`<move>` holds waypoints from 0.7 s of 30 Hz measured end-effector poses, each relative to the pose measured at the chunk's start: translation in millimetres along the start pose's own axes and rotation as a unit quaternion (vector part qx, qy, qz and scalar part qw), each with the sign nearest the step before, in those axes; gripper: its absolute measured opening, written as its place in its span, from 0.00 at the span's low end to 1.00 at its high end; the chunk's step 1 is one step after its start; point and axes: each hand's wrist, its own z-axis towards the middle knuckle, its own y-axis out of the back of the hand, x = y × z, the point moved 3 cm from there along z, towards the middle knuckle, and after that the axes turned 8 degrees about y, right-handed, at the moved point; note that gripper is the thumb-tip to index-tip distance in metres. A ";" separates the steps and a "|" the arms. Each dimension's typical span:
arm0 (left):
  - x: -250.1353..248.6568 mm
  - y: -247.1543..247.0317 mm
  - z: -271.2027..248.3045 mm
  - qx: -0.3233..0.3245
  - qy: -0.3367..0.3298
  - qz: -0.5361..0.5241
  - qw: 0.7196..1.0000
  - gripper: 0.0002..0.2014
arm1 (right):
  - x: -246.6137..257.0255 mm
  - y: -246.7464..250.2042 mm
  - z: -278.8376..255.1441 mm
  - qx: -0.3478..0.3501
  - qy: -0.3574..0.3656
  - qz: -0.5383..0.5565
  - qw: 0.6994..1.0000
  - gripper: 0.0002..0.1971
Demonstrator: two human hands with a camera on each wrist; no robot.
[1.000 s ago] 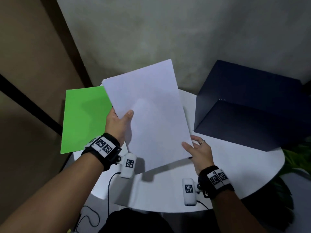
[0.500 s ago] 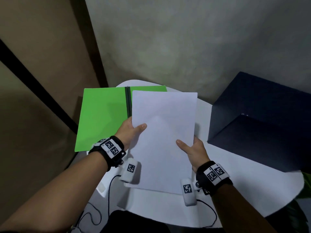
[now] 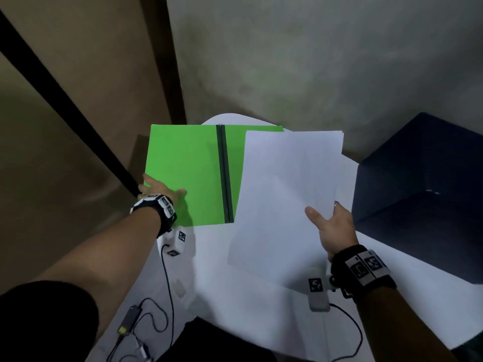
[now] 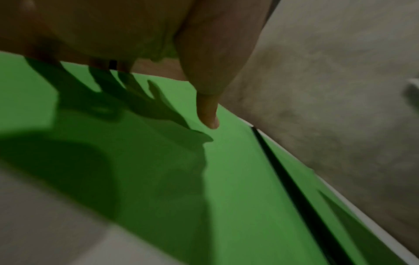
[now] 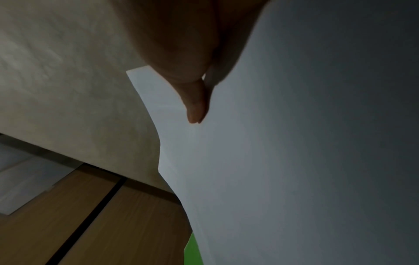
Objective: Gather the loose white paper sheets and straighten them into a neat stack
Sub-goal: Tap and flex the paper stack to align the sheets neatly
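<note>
White round table (image 3: 261, 322) against a grey plaster wall (image 3: 313, 61), brown panelled wall (image 3: 78, 74) to the left. Right hand (image 3: 333, 228) pinching the white paper sheets (image 3: 282, 194) at their right edge, thumb (image 5: 195, 105) on top, remaining fingers hidden beneath; sheets lifted clear of the tabletop, far edges slightly fanned near the upper right corner, left edge bowed as seen from the right wrist. Left hand (image 3: 162, 192) flat with fingers spread, grasping nothing, lying at the near left corner of the open green folder (image 3: 183, 173); thumb (image 4: 207, 111) extended over the green surface, contact not discernible. Folder with dark spine (image 3: 224, 173) running front to back, left cover overhanging the table rim, right cover largely hidden under the sheets. Dark blue box (image 3: 423, 199) just right of the sheets, closing off that side. Bare tabletop between the two forearms toward the near rim, crossed by black cables (image 3: 167, 283) at the left.
</note>
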 end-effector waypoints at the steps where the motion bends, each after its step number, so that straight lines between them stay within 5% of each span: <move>1: 2.8 -2.5 6.0 0.001 0.011 0.030 0.999 0.63 | 4.8 2.4 -1.7 -0.007 0.005 -0.004 1.000 0.08; 4: -1.3 7.1 6.0 -0.022 -0.012 0.023 0.999 0.61 | 8.9 11.7 -5.8 -0.041 0.005 -0.004 0.999 0.10; 12: -18.6 49.3 -31.3 -0.057 -0.229 0.089 0.968 0.58 | 1.3 18.7 -12.7 -0.055 -0.064 0.076 0.994 0.23; 15: -14.9 55.0 -54.9 -0.050 -0.240 0.106 0.964 0.46 | -44.5 23.0 -7.1 -0.069 -0.094 0.074 0.990 0.17; 21: -11.9 66.4 -98.4 -0.062 -0.292 0.121 0.947 0.24 | -123.3 14.1 -22.0 -0.049 -0.257 0.053 0.964 0.24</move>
